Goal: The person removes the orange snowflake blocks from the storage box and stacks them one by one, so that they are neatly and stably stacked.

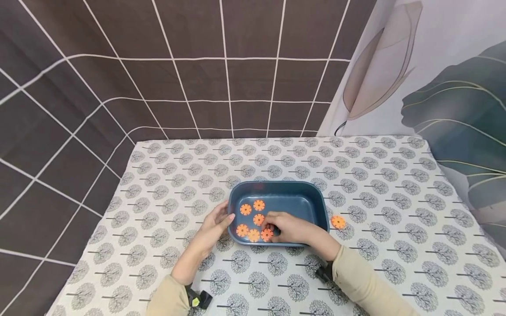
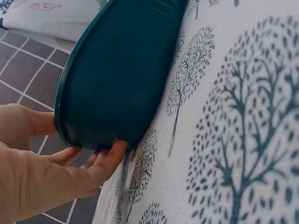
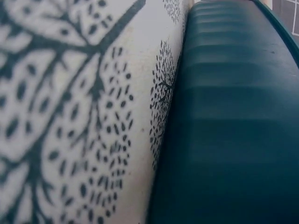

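Observation:
A dark teal plastic basin (image 1: 308, 186) lies on the table, with several orange notched discs (image 1: 245, 209) inside on its left half. My left hand (image 1: 213, 226) grips the basin's left end. In the left wrist view, the left thumb is at the basin's rim (image 2: 60, 95) and the fingers touch its outer wall. Reaching over the near right side, my right hand (image 1: 290, 227) has its fingers curled down inside the basin, pinching an orange notched disc (image 1: 266, 235) near the front wall. The right wrist view shows only the basin's outer wall (image 3: 233, 130) and the cloth; the right hand is out of it.
Another orange notched disc (image 1: 337, 222) lies on the tablecloth just right of the basin. The white cloth (image 1: 379, 188) has a tree print. A dark curtain with white grid lines (image 1: 253, 79) hangs behind the table, and a leaf-patterned curtain (image 1: 454, 96) hangs at the right.

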`<action>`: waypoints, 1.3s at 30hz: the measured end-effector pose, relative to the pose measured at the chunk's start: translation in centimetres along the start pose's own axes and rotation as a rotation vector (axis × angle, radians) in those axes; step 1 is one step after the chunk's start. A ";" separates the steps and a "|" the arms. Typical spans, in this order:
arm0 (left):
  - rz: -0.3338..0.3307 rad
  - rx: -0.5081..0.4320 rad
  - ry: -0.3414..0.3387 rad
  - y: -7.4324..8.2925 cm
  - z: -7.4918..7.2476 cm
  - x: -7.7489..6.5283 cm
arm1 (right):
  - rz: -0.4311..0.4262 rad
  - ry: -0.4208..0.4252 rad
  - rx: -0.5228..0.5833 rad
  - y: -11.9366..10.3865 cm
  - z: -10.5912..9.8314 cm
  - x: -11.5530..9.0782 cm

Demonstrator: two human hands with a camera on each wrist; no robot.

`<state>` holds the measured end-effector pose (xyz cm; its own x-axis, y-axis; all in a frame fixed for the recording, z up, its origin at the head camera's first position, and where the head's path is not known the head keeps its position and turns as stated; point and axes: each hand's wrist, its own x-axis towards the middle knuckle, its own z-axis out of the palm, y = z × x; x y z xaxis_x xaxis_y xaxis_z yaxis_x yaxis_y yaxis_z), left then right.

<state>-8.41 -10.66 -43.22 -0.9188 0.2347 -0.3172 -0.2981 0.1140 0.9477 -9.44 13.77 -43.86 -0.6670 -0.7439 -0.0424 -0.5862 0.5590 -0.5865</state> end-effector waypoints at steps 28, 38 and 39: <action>0.009 0.009 -0.001 0.1 0.1 0.1 | -0.053 0.111 -0.148 0.1 -1.4 0.0; 0.001 0.010 -0.001 0.0 0.0 -0.2 | -0.139 0.322 -0.111 1.2 -3.1 -2.2; 0.001 0.009 -0.002 0.0 0.0 -0.2 | -0.141 0.332 -0.117 1.3 -3.2 -2.5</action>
<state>-8.24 -10.68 -43.17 -0.9186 0.2368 -0.3165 -0.2950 0.1222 0.9476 -9.97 17.49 -41.94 -0.6774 -0.6682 0.3078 -0.7187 0.5118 -0.4707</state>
